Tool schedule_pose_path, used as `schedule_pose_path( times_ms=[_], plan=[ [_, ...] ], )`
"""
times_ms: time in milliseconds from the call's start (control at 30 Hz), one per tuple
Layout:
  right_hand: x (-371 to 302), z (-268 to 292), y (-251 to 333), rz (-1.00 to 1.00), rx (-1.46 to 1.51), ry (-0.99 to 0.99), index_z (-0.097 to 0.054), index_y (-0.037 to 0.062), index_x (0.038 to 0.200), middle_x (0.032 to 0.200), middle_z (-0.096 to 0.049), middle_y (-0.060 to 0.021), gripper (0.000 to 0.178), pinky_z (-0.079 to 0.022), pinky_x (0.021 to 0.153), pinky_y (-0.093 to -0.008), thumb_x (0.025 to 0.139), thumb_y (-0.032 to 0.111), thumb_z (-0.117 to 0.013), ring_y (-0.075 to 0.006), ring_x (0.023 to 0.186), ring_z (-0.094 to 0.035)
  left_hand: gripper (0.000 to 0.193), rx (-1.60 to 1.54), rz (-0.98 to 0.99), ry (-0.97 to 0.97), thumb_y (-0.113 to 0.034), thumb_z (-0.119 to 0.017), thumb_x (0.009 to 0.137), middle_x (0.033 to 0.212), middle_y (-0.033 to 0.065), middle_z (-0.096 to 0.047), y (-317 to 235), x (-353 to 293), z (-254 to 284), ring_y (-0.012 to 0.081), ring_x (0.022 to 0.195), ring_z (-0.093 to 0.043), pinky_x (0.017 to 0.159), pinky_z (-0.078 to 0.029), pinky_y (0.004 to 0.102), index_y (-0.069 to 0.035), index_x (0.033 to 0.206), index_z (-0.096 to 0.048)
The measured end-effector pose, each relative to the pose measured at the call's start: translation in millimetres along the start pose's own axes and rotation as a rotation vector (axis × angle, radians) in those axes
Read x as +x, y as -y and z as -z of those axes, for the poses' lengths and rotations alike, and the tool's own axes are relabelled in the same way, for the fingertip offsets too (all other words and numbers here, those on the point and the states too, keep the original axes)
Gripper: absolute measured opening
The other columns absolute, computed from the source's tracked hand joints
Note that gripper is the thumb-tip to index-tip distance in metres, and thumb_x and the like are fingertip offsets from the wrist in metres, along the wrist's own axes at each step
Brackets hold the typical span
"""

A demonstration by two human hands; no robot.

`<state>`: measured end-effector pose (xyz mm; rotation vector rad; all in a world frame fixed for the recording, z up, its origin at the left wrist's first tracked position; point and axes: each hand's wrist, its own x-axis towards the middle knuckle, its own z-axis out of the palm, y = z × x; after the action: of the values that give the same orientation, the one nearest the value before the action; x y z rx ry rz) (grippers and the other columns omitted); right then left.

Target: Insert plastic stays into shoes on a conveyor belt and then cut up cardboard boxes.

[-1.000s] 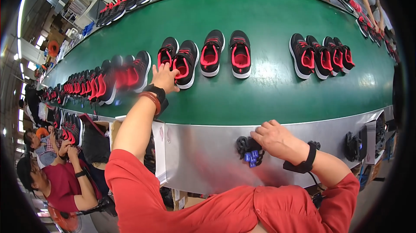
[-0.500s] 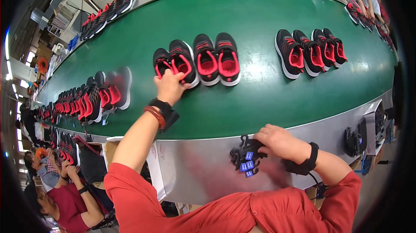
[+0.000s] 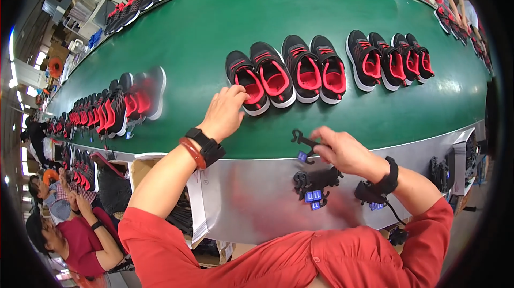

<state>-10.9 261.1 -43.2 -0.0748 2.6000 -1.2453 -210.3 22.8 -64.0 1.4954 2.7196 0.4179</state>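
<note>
A row of several black-and-red sneakers (image 3: pixel 276 76) stands on the green tabletop (image 3: pixel 214 25), heels toward me. My left hand (image 3: pixel 225 112) is at the leftmost sneaker of that row, its fingertips at the red collar and heel, the fingers loosely curved and apart. A small black plastic shoe hanger (image 3: pixel 306 141) with a blue tag is pinched between the thumb and fingers of my right hand (image 3: pixel 342 151), above the table's near edge. Below it, a pile of similar black hangers (image 3: pixel 310 181) with blue tags lies on the metal ledge (image 3: pixel 241 197).
More sneakers (image 3: pixel 391 60) stand to the right, in a long line (image 3: pixel 101 111) at left, and along the far edge (image 3: pixel 142 1). A cardboard box (image 3: pixel 144 170) is beside my left arm; black hangers (image 3: pixel 440 169) hang at right. Co-workers (image 3: pixel 69 240) sit at left.
The middle row of sneakers has shifted right, closer to the right-hand group. My left hand has come back off the second sneaker. My right hand has lifted a hanger from the pile.
</note>
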Motion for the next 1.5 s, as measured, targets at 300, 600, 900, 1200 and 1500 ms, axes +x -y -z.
schedule_pose_path(
  times_ms=[300, 600, 900, 1200, 1500],
  plan=[
    [59.2, -34.0, 14.0, -0.231, 0.763, -0.031, -0.036, 0.0006, 0.135, 0.09, -0.063, -0.0104, 0.04, -0.051, 0.054, -0.0261, 0.096, 0.01, -0.042, -0.0136, 0.064, -0.062, 0.016, -0.183, 0.119, 0.099, -0.005, -0.067, 0.075, 0.088, 0.013, -0.059, -7.1, -1.6, -7.4, 0.0369, 0.083, -0.059, 0.072, -0.047, 0.0453, -0.002, 0.088, -0.058],
    [67.8, -59.0, 6.4, -0.239, 0.848, -0.018, -0.038, 0.0024, 0.137, 0.085, -0.063, -0.008, 0.041, -0.052, 0.055, -0.0265, 0.097, 0.01, -0.042, -0.0125, 0.061, -0.061, 0.014, -0.125, 0.121, 0.079, -0.004, -0.066, 0.075, 0.087, 0.0129, -0.057, -15.0, -13.0, -11.8, 0.0367, 0.08, -0.06, 0.069, -0.048, 0.0452, -0.003, 0.086, -0.057],
    [88.2, -42.4, 7.7, -0.176, 0.605, 0.237, -0.057, 0.0042, 0.12, 0.063, -0.055, -0.0006, 0.031, -0.04, 0.044, -0.024, 0.093, 0.017, -0.055, -0.0079, 0.046, -0.048, 0.029, 0.09, 0.126, 0.092, -0.003, -0.062, 0.077, 0.092, 0.0128, -0.058, -23.8, -15.4, -8.8, 0.0344, 0.082, -0.061, 0.069, -0.05, 0.0438, -0.008, 0.104, -0.056],
    [107.6, -11.6, -5.2, 0.171, 0.348, -0.158, -0.056, 0.002, 0.109, 0.082, -0.061, -0.0103, 0.02, -0.049, 0.061, -0.0327, 0.094, 0.015, -0.051, -0.0181, 0.068, -0.061, 0.045, 0.111, 0.07, 0.341, -0.014, -0.055, 0.085, 0.095, 0.0163, -0.059, -37.4, -9.4, 12.3, 0.037, 0.075, -0.062, 0.066, -0.05, 0.0452, -0.016, 0.13, -0.047],
    [136.3, 5.5, -28.2, 0.445, -0.603, -0.051, -0.057, 0.004, 0.096, 0.092, -0.059, -0.0101, 0.027, -0.05, 0.069, -0.0411, 0.075, 0.016, -0.07, -0.0294, 0.086, -0.062, 0.049, -0.026, 0.381, 0.529, 0.004, -0.047, 0.077, 0.098, 0.0205, -0.064, -38.1, -5.9, 26.3, 0.0386, 0.092, -0.062, 0.079, -0.049, 0.0459, -0.011, 0.123, -0.054]
  ],
)
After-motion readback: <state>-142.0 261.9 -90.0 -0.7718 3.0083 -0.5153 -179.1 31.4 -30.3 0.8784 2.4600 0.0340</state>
